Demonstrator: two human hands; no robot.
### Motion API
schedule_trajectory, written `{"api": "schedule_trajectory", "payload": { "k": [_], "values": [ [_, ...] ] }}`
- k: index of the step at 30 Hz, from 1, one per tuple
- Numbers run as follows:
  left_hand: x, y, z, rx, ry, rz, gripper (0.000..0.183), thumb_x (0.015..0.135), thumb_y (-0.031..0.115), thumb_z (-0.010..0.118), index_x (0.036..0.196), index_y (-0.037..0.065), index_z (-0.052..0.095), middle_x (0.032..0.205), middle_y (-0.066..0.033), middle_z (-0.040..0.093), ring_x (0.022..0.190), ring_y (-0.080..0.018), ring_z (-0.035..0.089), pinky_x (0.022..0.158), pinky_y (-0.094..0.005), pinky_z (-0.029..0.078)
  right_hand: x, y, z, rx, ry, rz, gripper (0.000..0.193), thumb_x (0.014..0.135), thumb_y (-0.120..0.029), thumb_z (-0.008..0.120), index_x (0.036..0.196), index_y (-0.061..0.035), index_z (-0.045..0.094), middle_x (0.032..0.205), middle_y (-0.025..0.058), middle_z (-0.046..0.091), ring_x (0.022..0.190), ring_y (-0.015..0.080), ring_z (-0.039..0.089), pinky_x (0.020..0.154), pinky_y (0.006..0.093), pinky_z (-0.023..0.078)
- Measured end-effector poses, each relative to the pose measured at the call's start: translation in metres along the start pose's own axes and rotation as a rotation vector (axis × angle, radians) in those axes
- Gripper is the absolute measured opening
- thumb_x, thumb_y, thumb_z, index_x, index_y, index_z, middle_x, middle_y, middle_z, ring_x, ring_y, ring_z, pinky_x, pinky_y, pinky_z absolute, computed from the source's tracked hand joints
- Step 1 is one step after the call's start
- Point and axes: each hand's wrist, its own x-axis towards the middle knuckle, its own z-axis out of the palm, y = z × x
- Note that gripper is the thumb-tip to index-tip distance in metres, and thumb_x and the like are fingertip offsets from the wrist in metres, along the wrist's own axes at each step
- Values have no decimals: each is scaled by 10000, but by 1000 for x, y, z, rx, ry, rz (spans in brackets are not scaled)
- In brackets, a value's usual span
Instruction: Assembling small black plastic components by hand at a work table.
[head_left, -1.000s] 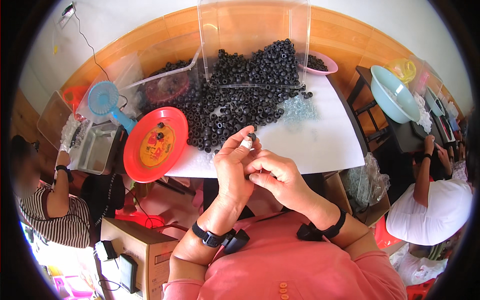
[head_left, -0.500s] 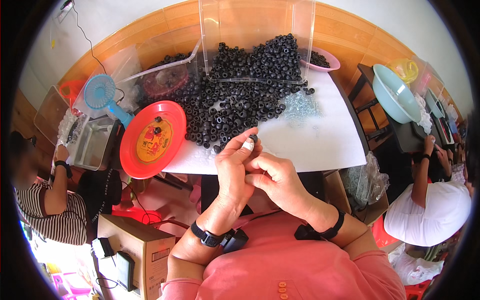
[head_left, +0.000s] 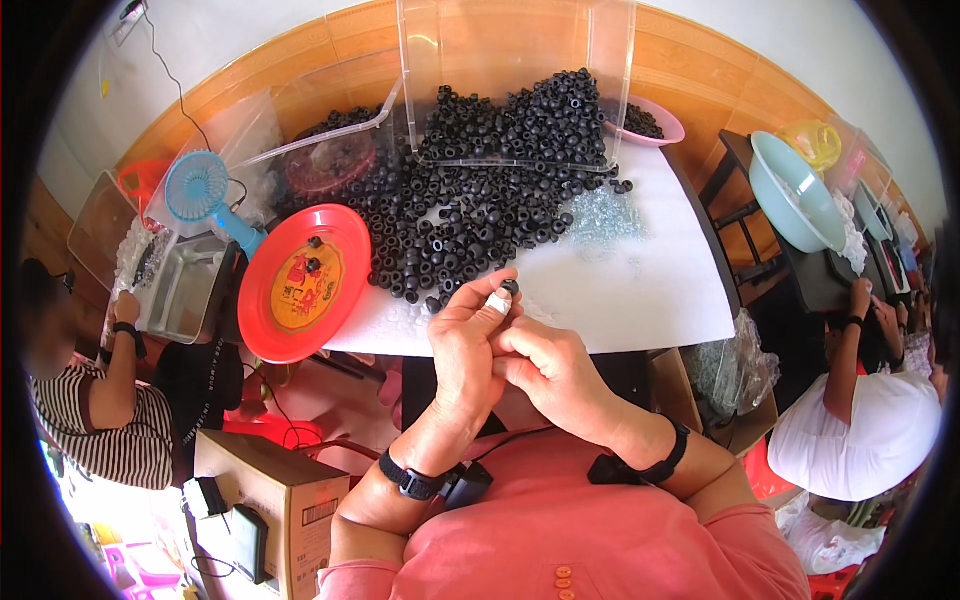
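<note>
Between the thumb and fingertips of my left hand (head_left: 464,345) is a small black round piece (head_left: 510,286); white tape wraps one digit. My right hand (head_left: 548,366) is closed against the left palm, thumb and fingers pinched; what they pinch is hidden. Just beyond the hands, a heap of black hollow caps (head_left: 480,235) covers the white tabletop (head_left: 650,300). A scatter of tiny clear beads (head_left: 605,217) lies to the right of the heap. The red round tray (head_left: 262,335) on the left holds a few black pieces.
A clear plastic bin (head_left: 520,50) tipped toward me spills caps at the back. A blue fan (head_left: 198,190) stands beyond the tray. A pink bowl (head_left: 665,130) is at the back right. People sit at both sides; a cardboard box (head_left: 280,500) stands low left.
Both hands stay together in nearly the same place, with the black piece still in the left fingertips. The view has shifted slightly.
</note>
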Motion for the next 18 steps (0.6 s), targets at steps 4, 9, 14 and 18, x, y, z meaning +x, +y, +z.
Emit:
{"api": "schedule_trajectory", "payload": {
  "k": [4,9,14,18],
  "values": [
    [2,-2,-4,29,-36,22,219,965,40,607,1168,-31,647,956,-84,675,831,-135,621,751,-250,515,-3,0,0,38,-22,1,131,876,-2,692,977,-9,609,865,102,643,745,216,636,667,311,499],
    [0,0,-7,29,-63,28,204,959,26,614,1148,-44,648,955,-86,671,798,-134,614,726,-252,516,2,-8,-22,-7,-6,50,121,911,-21,667,1017,-18,608,880,59,646,784,129,630,697,273,506],
    [1,3,-15,106,-131,-35,200,953,-5,593,1136,-75,627,956,-140,671,771,-201,643,635,-314,539,36,-2,-56,21,40,103,63,917,-24,662,946,7,616,857,27,648,798,87,599,728,260,496],
    [-2,8,-12,128,-130,-93,197,954,1,595,1132,-79,626,952,-151,670,773,-199,645,601,-309,546,42,6,-53,57,10,75,62,917,-22,660,941,10,613,851,33,650,796,91,601,726,263,498]
  ]
}}
